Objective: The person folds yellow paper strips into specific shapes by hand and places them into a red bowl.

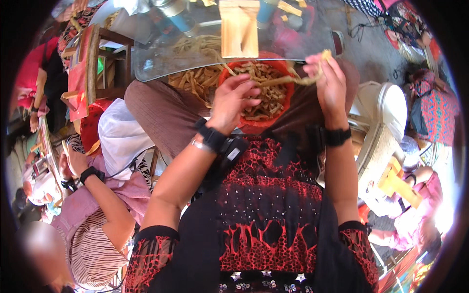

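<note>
Tan strip (305, 81), red container (287, 100), brown trousers (156, 112), red-patterned black top (268, 195); jar (183, 22) perhaps blue.

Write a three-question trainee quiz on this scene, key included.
1. Which hand plainly grips the tan strip?
2. True or false: the red tub holds many short tan pieces.
3. The wooden board at the front is at: A) the person's lap; B) the near edge of the glass table; C) the bottom of the tub.

Key:
1. The right hand, in its fingers.
2. True.
3. B.
</note>
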`<act>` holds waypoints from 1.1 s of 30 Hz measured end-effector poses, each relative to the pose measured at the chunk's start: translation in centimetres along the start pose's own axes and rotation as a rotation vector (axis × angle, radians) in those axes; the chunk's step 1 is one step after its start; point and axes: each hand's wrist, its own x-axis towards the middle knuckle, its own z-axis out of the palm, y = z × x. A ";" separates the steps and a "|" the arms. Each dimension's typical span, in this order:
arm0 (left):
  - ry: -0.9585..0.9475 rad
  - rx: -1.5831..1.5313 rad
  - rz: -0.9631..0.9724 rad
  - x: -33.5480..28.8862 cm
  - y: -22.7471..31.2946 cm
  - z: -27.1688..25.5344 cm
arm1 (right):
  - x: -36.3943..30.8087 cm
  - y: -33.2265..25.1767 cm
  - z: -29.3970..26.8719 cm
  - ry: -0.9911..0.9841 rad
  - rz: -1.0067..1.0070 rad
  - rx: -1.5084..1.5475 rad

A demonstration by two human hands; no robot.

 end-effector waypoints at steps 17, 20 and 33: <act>-0.393 0.171 -0.232 -2.2 2.2 2.4 | -8.7 -2.3 7.8 -0.564 -0.316 -0.390; -0.286 0.208 -0.099 -3.4 2.7 1.7 | -8.0 -3.5 9.3 -0.656 -0.373 -0.477; -0.189 1.400 1.549 -18.0 15.1 4.7 | -7.7 -9.8 13.7 -0.438 -0.379 -0.426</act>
